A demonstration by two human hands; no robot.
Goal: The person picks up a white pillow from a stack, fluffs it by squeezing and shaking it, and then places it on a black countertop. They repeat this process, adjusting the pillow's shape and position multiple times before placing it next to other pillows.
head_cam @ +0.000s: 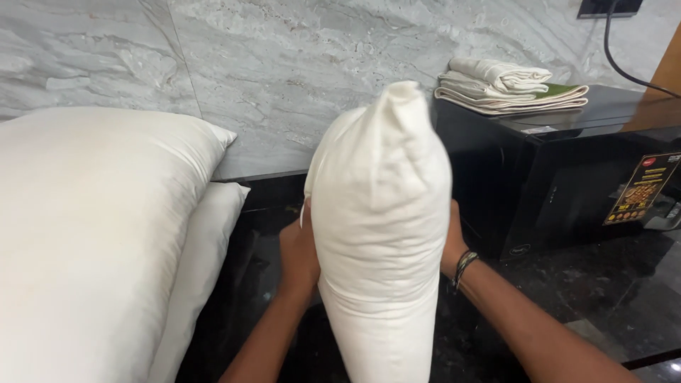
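Observation:
A plump white pillow (381,234) stands on end in the middle of the view, its top corner pointing up. My left hand (298,254) presses against its left side and my right hand (452,245) against its right side, so the pillow is squeezed between them. Much of both palms is hidden behind the fabric. A thin braided band sits on my right wrist.
Two more white pillows (92,234) lie stacked at the left on the dark polished counter (610,291). A black microwave oven (560,177) stands at the right with folded white towels (507,85) on top. A grey marble wall (284,64) rises behind.

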